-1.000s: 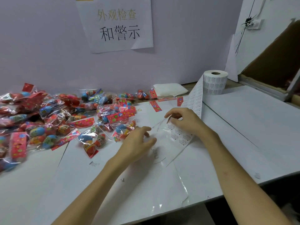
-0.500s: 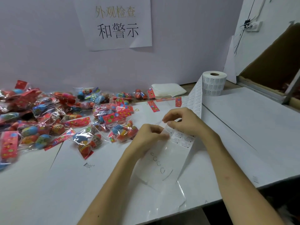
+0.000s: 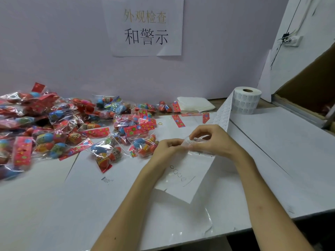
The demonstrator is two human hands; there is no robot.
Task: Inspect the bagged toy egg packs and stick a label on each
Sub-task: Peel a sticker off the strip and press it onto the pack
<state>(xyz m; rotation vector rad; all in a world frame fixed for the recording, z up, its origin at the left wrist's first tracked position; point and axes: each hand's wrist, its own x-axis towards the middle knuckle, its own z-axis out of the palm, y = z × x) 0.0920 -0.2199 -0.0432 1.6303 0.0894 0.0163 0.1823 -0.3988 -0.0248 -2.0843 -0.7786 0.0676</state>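
One label roll [image 3: 247, 100]; one unwound label strip [image 3: 222, 115]; one wall notice [image 3: 146, 26]; one white folded stack [image 3: 194, 105]; egg packs [image 3: 143, 145] heaped, over a dozen.

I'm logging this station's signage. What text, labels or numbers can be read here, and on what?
"外观检查": top line, faded, on the paper sign on the wall.
"和警示": black line below it, same sign.
Label roll, label strip and the label pinched in the fingers: print too small to read.
Toy egg packs: print blurred.
Pen marks on the white sheet: not legible.

egg packs [image 3: 54, 127] heaped left, label roll [image 3: 247, 100] behind, table [image 3: 281, 142] free right
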